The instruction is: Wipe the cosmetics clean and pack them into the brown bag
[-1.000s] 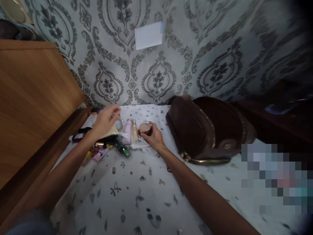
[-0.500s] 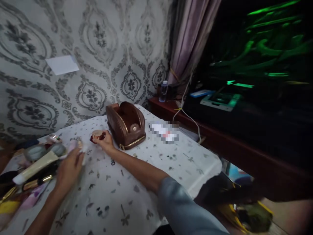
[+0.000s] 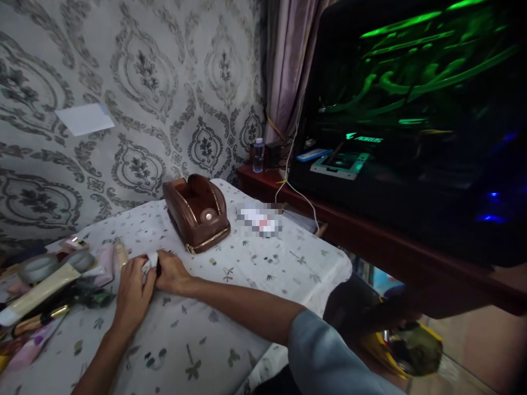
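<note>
My left hand (image 3: pixel 134 288) has its fingers curled around a crumpled white piece (image 3: pixel 151 260) that looks like tissue. Right against it, my right hand (image 3: pixel 173 273) is closed on a small dark object (image 3: pixel 158 267), mostly hidden by the fingers. The hands meet low over the patterned tablecloth (image 3: pixel 197 340). Just beyond them stands a brown cosmetic bag (image 3: pixel 206 236), unzipped, with its top gaping. Left of my left hand lie a pink tube (image 3: pixel 106 262), a beige tube (image 3: pixel 45 291) and a round grey container (image 3: pixel 39 267) among several other cosmetics.
A blurred-out white item (image 3: pixel 261 220) lies right of the bag. Behind, a clear bottle (image 3: pixel 258 156) stands on a red-brown desk (image 3: pixel 242 173), near a hanging white cable (image 3: pixel 294 145). A large dark screen (image 3: pixel 395 109) glows green. A yellow-rimmed bin (image 3: pixel 414 348) is below right.
My right hand has come back from beside the bag toward me and now meets my left hand. The white piece shows between them. The camera view has turned right.
</note>
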Available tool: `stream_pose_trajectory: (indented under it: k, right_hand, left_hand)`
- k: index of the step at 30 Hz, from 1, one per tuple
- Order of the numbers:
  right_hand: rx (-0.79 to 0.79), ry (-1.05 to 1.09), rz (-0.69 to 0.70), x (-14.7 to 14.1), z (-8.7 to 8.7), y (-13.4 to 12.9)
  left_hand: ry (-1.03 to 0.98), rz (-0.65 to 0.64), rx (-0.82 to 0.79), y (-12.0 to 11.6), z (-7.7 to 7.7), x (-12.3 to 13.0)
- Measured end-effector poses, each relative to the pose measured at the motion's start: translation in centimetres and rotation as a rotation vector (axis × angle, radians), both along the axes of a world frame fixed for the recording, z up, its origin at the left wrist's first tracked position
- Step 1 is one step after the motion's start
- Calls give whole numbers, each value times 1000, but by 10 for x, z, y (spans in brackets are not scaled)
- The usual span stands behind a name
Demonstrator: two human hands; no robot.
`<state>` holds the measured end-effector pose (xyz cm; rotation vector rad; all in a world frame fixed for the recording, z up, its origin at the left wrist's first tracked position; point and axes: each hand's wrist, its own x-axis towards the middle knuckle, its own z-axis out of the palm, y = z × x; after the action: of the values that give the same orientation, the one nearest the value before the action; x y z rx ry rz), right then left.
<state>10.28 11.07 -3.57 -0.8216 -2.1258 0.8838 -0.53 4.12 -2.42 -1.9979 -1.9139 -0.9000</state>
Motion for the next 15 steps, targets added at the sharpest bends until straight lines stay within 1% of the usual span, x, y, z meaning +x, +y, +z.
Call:
stream_pose_trajectory:
  k: [4, 8, 11, 15]
  right_hand:
    - [58, -62, 13, 1, 0, 1]
    - [65, -88, 20, 1, -1, 1]
    - [65, -77, 47, 0, -2, 2]
    - [88, -91, 53, -2, -5, 3]
  left_hand:
    - [-10, -3, 12, -3, -4, -6]
    - [-20, 26, -13, -6, -8, -5]
    - [18, 40, -17, -7, -10, -4]
    - [102, 29, 23, -7, -13, -7]
